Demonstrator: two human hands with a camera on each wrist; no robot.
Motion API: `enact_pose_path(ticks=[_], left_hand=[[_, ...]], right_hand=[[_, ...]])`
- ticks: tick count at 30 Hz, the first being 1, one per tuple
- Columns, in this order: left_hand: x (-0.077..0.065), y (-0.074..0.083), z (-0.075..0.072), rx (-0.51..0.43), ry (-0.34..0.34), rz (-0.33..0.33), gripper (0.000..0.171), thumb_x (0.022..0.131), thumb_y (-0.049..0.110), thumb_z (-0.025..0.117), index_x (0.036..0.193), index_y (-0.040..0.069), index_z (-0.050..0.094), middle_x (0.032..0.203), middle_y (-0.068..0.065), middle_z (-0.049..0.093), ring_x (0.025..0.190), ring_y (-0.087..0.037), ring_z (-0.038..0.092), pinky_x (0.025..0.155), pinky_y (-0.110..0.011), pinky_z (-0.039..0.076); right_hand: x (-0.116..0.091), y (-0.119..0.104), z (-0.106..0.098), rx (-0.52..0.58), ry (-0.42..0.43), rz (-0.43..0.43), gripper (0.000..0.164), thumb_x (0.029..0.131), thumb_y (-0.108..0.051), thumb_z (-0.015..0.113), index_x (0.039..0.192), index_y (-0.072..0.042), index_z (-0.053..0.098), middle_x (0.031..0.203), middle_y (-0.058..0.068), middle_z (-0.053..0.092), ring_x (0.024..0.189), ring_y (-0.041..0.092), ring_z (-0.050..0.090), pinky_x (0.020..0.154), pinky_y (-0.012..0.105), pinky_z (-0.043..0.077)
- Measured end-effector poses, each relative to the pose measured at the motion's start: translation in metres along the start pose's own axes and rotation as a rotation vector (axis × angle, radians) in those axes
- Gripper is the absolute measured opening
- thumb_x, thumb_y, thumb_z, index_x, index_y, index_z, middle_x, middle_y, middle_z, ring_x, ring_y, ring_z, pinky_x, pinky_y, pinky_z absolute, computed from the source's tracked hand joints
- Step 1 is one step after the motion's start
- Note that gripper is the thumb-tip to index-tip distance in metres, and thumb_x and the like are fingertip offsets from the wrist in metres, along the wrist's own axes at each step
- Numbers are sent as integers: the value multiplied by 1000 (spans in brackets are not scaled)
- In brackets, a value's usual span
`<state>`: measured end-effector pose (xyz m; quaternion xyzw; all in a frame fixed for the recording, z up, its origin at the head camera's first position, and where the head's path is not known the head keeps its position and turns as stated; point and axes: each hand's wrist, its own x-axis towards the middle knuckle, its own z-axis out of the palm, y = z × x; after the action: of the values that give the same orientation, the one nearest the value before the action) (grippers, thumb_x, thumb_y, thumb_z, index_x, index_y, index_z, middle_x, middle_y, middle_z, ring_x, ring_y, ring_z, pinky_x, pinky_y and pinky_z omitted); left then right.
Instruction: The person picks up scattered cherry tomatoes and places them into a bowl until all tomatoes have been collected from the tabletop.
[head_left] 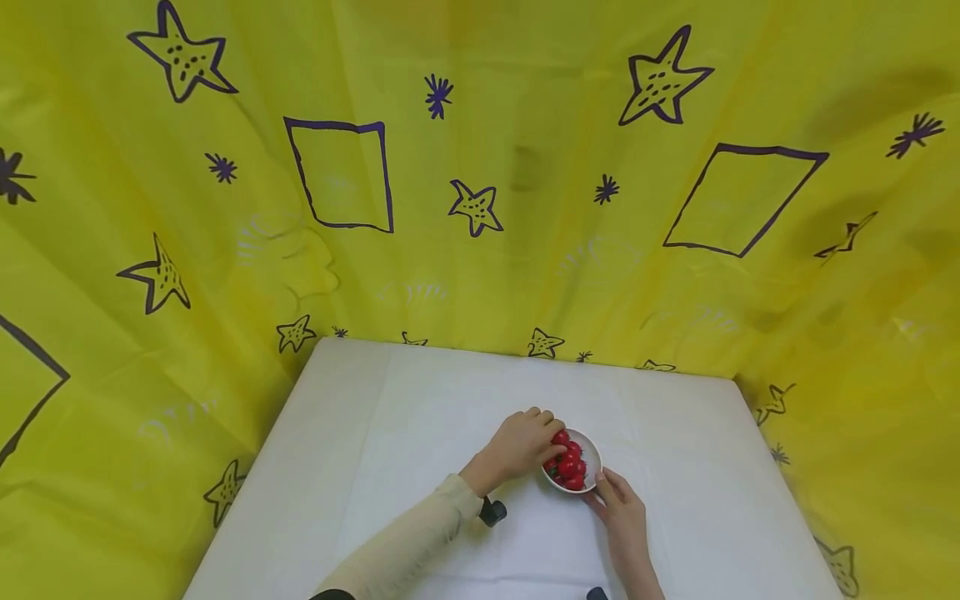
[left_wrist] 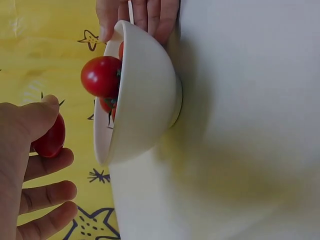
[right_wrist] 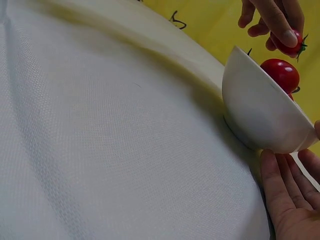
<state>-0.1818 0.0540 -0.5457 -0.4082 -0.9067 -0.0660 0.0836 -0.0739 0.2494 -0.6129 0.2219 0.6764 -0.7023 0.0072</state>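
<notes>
A small white bowl of red cherry tomatoes stands on the white table. Over its far left side is my left hand. Thumb and forefinger of that hand pinch one cherry tomato with a green stem, just beyond the rim in the left wrist view; the other fingers are spread loosely. My right hand holds the bowl at its near right side, the thumb at the rim and fingers against the outer wall. In the right wrist view, a tomato rises above the rim.
A white cloth covers the table. Yellow curtains printed with dark stars and frames hang behind and at both sides. A black device sits at my left wrist; another dark piece shows beside the right forearm.
</notes>
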Motion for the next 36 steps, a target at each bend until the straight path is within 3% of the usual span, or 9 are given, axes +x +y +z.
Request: enact_pose_path(ticks=[7,19,29,36], left_hand=[[6,5,8,-78,-43,-51,39,99,51,65,126,25,71,108,8,70,92,-6,58,73,-14,51],[2,6,23,-140,-75,-96,38,99,42,70,131,22,69,114,7,74,95,-7,61,76,-15,53],[0,5,22,-78,-23,-46,38,99,42,69,132,22,68,117,6,73,100,-8,62,80,-16,54],[-6,-3,19,-87,15,-26,35,99,39,71,130,22,69,119,7,74,100,-9,64,79,-16,55]], right_hand=[[2,-2,-2,13,10,1,60,110,-34,54,153,6,40,160,31,41,97,-12,65,97,23,58],[-1,0,-3,2,16,6,62,110,-35,53,154,6,39,161,31,38,98,-12,65,97,23,58],[-3,-1,-3,10,14,-8,62,108,-36,56,152,6,42,158,31,42,99,-11,65,96,24,59],[-2,-2,-10,-32,-12,-35,56,109,-28,55,149,9,43,153,35,46,101,-5,69,95,28,60]])
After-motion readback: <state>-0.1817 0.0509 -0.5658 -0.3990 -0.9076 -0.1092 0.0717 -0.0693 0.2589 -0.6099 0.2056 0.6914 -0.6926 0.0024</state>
